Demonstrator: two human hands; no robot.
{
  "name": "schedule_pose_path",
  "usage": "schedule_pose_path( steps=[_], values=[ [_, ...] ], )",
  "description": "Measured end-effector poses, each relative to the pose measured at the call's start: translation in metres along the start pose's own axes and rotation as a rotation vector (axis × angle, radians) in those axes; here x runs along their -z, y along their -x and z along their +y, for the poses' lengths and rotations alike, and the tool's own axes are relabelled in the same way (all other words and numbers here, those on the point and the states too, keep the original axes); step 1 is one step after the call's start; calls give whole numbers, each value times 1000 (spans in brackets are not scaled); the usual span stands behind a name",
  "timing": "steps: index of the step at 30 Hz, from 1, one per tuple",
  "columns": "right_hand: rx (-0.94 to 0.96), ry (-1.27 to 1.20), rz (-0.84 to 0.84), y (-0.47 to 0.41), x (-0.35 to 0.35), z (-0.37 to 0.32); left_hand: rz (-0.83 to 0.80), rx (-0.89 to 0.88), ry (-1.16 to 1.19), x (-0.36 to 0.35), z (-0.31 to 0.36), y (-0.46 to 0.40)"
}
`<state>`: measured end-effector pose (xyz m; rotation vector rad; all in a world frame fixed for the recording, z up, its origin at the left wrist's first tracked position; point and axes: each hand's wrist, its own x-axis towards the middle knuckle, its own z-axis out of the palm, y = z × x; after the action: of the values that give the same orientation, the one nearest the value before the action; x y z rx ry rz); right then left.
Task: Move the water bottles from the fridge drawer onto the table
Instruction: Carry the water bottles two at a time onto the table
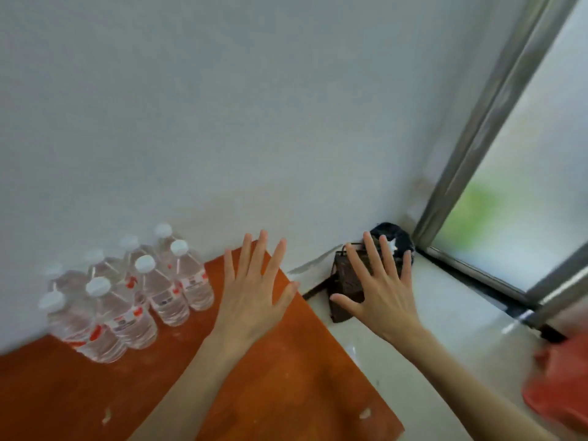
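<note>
Two bare forearms are reaching up from the lower edge of the view, and both hands are showing their backs with fingers spread. The left hand (pixel 254 291) is hovering over the orange counter (pixel 286 393), its grip slack and open, holding nothing. At about three o'clock from it, the right hand (pixel 380 291) is reaching out past the counter's edge, over the pale ledge (pixel 445 313), its grip likewise open and empty, fingers splayed in front of a small dark brown box (pixel 345 281); whether the fingers are touching the box cannot be told. Something red (pixel 560 383) is blurring in at the lower right edge. At nine o'clock from the left hand, the water bottles (pixel 127 300) are standing upright in a tight cluster on the counter, white caps up, pressed against the white wall (pixel 222 122). Farther back, at one o'clock from the right hand, a black rounded object (pixel 399 238) is sitting in the corner beside the metal window frame (pixel 477 135).
</note>
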<state>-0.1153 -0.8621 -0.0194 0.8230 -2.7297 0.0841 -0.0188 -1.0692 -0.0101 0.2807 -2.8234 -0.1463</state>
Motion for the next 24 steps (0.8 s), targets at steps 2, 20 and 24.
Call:
schedule_pose_path(
  steps=[2,20,24],
  values=[
    [-127,56,8,44,18,27,-17,-147,47,1,37,4],
    [-1065,313,65,484,174,180,-154,-1101,370,2,431,169],
    [-1158,354,38,561,194,233,-174,-1190,400,4,539,209]
  ],
)
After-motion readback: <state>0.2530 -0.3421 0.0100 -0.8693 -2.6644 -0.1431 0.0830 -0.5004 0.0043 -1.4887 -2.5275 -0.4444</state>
